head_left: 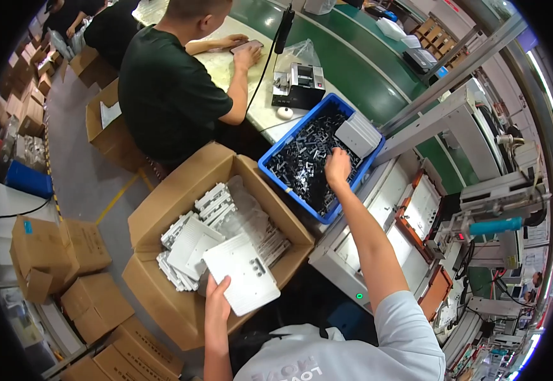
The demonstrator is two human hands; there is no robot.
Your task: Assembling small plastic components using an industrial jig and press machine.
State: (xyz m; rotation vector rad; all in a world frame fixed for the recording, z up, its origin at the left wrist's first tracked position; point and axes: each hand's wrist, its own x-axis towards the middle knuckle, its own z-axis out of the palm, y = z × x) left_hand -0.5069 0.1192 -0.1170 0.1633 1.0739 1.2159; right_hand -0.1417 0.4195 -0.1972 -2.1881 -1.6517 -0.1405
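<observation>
My left hand (218, 298) grips a flat white plastic panel (238, 263) by its lower left edge, thumb on top. Small dark holes show near the panel's right side. The panel is tilted over the near edge of an open cardboard box (162, 317), which holds more white plastic panels (194, 244) and clear plastic wrap (244, 203). At a blue bin (283, 181), my right hand (338, 168) reaches in over many small black parts (305, 149). Its fingers are drawn together, and what they hold is too small to make out. Beside that hand, a light grey plastic housing (359, 134) leans in the bin's far right corner.
A co-worker (175, 89) sits across the box, hands on a flat object at the table (273, 130). A small black-and-silver device (298, 86) stands behind the bin. To the right is a machine with orange-framed fixtures (419, 216). Cardboard boxes (60, 254) stand at left.
</observation>
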